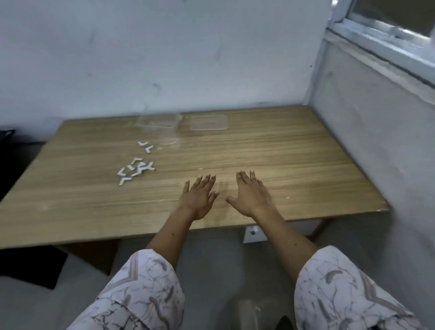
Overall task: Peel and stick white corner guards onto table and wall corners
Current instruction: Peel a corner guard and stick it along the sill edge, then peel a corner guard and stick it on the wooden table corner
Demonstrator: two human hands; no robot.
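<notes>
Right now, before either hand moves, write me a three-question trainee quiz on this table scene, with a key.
1. True or false: the left hand is holding one of the white corner guards.
2. Multiple choice: the clear plastic container and its lid lie (A) at the table's near edge, (B) at the far edge by the wall, (C) under the table.
3. Fill in: the corner guards lie scattered to the ____ of both hands.

Key:
1. False. Both it and the right hand lie flat and open on the wooden table, holding nothing.
2. B.
3. Left, and farther from the person.
</notes>
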